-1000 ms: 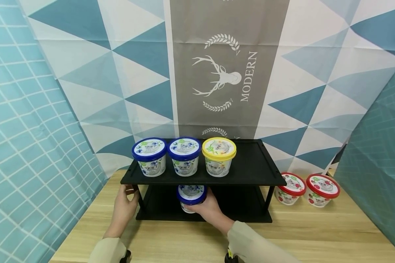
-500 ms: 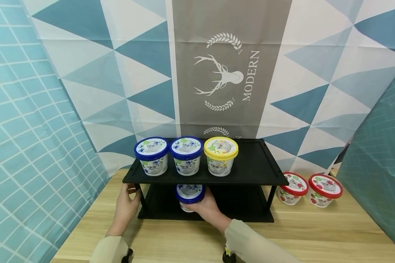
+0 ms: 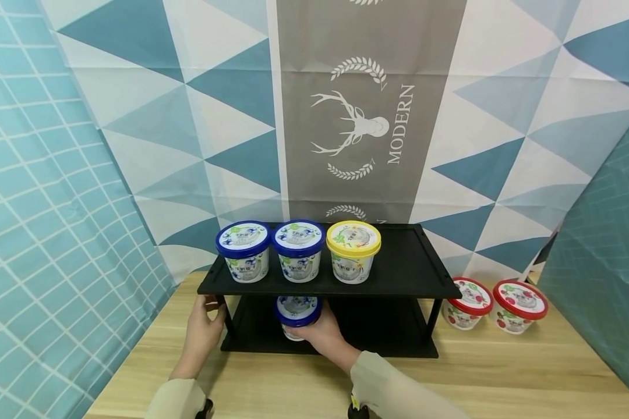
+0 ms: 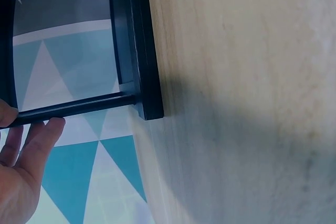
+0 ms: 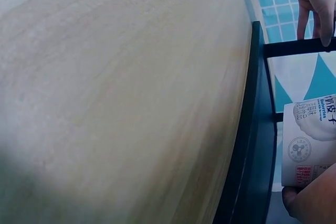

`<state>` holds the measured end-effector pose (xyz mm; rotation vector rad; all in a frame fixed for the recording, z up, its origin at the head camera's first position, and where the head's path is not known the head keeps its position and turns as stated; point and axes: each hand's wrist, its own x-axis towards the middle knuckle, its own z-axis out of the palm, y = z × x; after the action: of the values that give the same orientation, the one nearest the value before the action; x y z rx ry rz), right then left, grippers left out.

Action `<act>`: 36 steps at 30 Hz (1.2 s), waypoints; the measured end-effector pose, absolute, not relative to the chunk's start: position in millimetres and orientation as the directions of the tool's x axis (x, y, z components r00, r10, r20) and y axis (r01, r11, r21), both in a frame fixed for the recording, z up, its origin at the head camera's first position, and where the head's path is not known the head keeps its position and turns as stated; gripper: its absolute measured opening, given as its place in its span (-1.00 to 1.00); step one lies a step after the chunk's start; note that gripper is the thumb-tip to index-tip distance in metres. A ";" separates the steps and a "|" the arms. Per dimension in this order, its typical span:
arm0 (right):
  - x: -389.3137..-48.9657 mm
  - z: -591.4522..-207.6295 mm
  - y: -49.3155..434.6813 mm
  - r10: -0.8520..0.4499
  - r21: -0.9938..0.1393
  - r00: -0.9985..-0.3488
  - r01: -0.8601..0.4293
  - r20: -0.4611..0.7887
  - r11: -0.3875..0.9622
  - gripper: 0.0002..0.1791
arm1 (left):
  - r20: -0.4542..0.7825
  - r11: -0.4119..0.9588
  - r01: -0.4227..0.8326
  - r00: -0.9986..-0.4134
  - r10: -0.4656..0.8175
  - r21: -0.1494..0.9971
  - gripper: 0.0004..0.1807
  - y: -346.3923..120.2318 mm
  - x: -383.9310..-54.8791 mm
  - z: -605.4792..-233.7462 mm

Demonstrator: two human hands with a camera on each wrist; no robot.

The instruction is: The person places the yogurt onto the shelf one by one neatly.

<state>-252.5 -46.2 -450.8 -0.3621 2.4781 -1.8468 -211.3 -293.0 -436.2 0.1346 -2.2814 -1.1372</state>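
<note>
My right hand [image 3: 320,331] grips a blue-lidded tub [image 3: 294,323] on the lower shelf of a black two-tier rack [image 3: 398,288]. In the right wrist view the white side of that tub [image 5: 310,145] shows beside my thumb. At the rack's left side, my left hand [image 3: 204,329] holds the corner post [image 4: 79,107], thumb on one side and fingertips on the other. Two blue-lidded tubs, a left one [image 3: 243,251] and a middle one [image 3: 299,251], stand on the upper shelf with a yellow-lidded tub [image 3: 353,251] to their right.
Two red-lidded tubs, a nearer one [image 3: 467,304] and a farther-right one [image 3: 520,306], stand on the wooden table [image 3: 493,372] right of the rack. Patterned cloth [image 3: 367,128] hangs behind. The upper shelf overhangs the lower one.
My right hand has shifted slightly left along the lower shelf with the blue-lidded tub. My left hand stays on the rack post. The head view has moved a little.
</note>
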 end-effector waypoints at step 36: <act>-256.4 -459.5 -76.5 -0.217 -0.959 -0.969 -0.168 0.118 0.229 0.07 | 0.429 0.644 0.131 -0.840 -0.331 0.754 -0.65 -292.7 -210.8 -436.4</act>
<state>-256.4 -76.5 -459.5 -0.3812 2.4312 -1.8877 -210.8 -292.7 -436.4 0.1550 -2.3192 -1.1227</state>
